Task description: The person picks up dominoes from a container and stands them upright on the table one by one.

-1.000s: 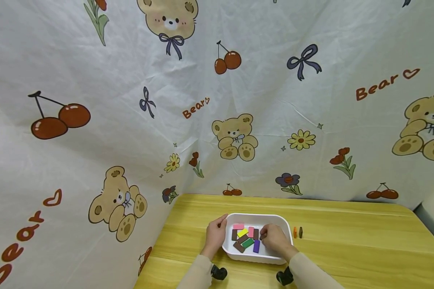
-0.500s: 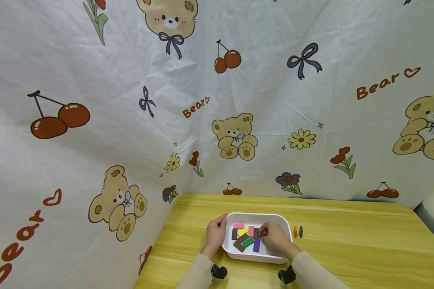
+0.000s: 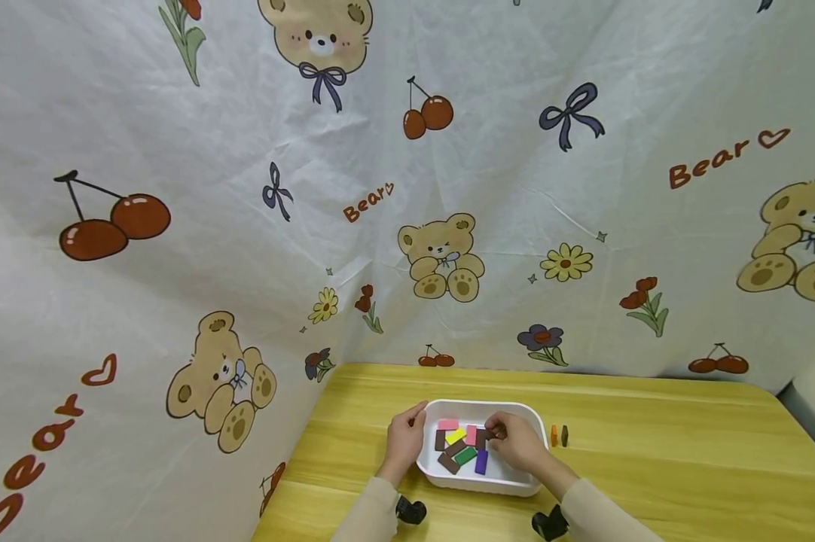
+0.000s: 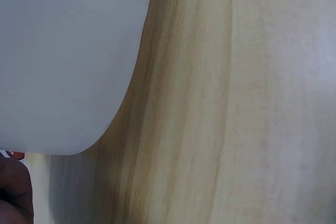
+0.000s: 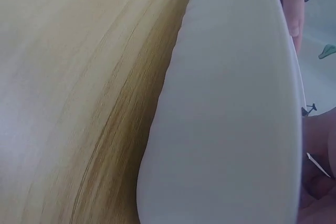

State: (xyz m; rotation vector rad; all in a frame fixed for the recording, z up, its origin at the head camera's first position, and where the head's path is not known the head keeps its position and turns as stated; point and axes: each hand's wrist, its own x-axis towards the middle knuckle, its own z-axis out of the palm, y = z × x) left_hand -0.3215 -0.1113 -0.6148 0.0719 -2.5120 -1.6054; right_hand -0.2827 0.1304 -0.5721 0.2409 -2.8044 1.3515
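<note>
A white plastic tray [image 3: 475,482] holds several small rectangular blocks: pink [image 3: 448,424], yellow [image 3: 456,436], green [image 3: 465,456], purple [image 3: 481,462] and brown ones [image 3: 449,462]. At the tray's left end my left hand [image 3: 404,440] grips the rim, thumb on top. My right hand [image 3: 516,443] reaches inside from the right, its fingertips pinching a dark brown block, mostly covered by the fingers, against another brown block [image 3: 481,439]. Both wrist views mostly show the tray's outer wall [image 4: 68,61], with part of the right hand [image 5: 320,150] at the right wrist view's edge.
Right of the tray, an orange block [image 3: 554,435] and a dark block [image 3: 565,436] stand on the wooden table [image 3: 651,444]. A bear-printed cloth [image 3: 516,188] hangs behind and to the left. A black device [image 3: 410,512] is strapped at the left wrist.
My right hand's fingertips have shifted slightly left and away from me, bringing the dark piece up to the brown block beside it. The left hand stays on the rim.
</note>
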